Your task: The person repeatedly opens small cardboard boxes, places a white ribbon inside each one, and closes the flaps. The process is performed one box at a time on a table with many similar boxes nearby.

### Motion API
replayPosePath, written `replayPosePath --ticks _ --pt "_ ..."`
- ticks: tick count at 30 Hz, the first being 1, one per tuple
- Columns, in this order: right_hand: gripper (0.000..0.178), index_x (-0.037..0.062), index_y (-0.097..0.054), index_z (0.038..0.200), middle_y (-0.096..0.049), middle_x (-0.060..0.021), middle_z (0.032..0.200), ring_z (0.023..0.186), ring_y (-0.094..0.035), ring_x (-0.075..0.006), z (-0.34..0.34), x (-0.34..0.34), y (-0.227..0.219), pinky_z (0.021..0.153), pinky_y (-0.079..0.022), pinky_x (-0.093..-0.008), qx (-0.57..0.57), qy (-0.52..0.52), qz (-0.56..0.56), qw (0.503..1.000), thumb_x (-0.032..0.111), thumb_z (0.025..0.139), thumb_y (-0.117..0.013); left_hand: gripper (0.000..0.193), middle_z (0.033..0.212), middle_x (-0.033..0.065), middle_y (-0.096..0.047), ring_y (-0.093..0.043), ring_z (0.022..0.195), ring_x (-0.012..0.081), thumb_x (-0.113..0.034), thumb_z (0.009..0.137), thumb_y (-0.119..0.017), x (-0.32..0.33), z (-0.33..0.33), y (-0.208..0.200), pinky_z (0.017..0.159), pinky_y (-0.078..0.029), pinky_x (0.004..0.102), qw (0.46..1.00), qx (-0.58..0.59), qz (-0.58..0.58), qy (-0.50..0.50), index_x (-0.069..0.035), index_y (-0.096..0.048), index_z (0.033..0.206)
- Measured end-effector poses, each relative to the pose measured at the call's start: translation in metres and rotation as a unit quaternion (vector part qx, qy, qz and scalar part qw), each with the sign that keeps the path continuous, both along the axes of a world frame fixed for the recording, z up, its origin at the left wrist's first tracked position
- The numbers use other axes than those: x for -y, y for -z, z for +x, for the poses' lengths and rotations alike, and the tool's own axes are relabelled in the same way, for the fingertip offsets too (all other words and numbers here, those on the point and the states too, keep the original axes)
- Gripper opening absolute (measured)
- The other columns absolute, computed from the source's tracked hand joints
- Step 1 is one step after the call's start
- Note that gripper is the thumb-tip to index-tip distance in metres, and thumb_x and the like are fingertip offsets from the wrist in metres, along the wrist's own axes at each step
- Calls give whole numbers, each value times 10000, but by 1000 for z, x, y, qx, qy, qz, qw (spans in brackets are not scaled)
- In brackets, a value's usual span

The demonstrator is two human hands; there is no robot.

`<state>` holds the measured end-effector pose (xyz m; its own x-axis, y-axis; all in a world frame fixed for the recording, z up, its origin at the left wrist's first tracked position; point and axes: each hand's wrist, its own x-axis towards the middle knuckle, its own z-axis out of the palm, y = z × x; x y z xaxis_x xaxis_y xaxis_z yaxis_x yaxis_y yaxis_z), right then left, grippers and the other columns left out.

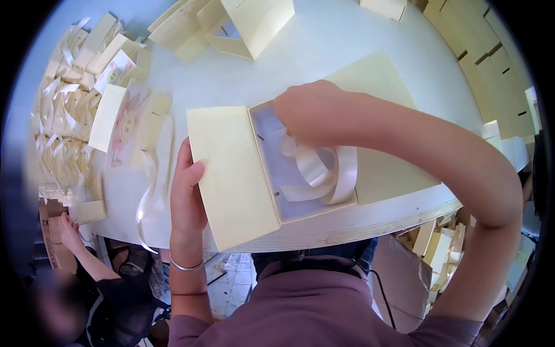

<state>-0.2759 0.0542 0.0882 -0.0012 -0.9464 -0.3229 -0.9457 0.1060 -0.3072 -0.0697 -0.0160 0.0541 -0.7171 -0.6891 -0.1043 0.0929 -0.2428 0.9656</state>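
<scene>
A cream cardboard box (268, 162) lies opened out on the table in front of me, with a pale lavender inside. My left hand (188, 185) holds the outer edge of its left flap (234, 173), thumb at the edge. Over the box's far part, my right hand (312, 113) is closed, its fingertips mostly hidden from above. A glossy white ribbon (315, 168) runs down from beneath that hand and loops inside the box. The wide right panel (384, 156) lies flat, partly under my right forearm.
Stacked boxes with ribbons (69, 110) fill the left side, near an open printed box (124, 127) with a trailing ribbon. Another open box (254, 26) stands at the back. More boxes (491, 63) line the right. A co-worker's hand (69, 231) is at lower left.
</scene>
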Motion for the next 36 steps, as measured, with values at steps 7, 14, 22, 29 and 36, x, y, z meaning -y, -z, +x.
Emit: replayPosePath --ticks 7,14,22,29,36 --pt "173 -63 -593 773 -598 -198 759 687 -584 -338 -1 7 -7 589 -465 -390 43 31 64 997 106 750 -564 527 1151 112 -470 -498 1039 169 -257 794 -462 -2 -2 1 856 -414 277 1000 0 -4 -4 5 -325 1231" --pt "177 -46 -600 800 -602 -183 787 705 -578 -336 1 13 4 600 -458 -400 40 7 31 999 122 752 -572 473 1134 116 -492 -509 1027 170 -265 851 -440 -1 -2 4 836 -428 282 996 -54 73 5 -1 -350 1233" --pt "149 -13 -610 768 -599 -145 731 655 -567 -296 -2 13 -3 564 -437 -373 29 -53 55 997 127 719 -593 400 1108 114 -532 -544 980 169 -250 889 -413 27 -9 55 811 -449 290 968 179 -178 13 -3 -408 1203" --pt "146 -8 -619 755 -592 -148 696 633 -558 -285 0 19 9 559 -430 -373 57 -22 50 997 125 711 -577 391 1101 113 -538 -549 970 170 -247 890 -412 33 -20 68 808 -452 293 950 193 -243 39 -1 -418 1194" --pt "378 43 -586 994 -597 -96 708 622 -558 -213 -13 6 -9 555 -428 -339 68 -15 25 997 249 681 -634 383 1093 112 -545 -554 961 170 -244 890 -411 40 -9 65 805 -455 296 975 159 -152 39 0 -428 1185"
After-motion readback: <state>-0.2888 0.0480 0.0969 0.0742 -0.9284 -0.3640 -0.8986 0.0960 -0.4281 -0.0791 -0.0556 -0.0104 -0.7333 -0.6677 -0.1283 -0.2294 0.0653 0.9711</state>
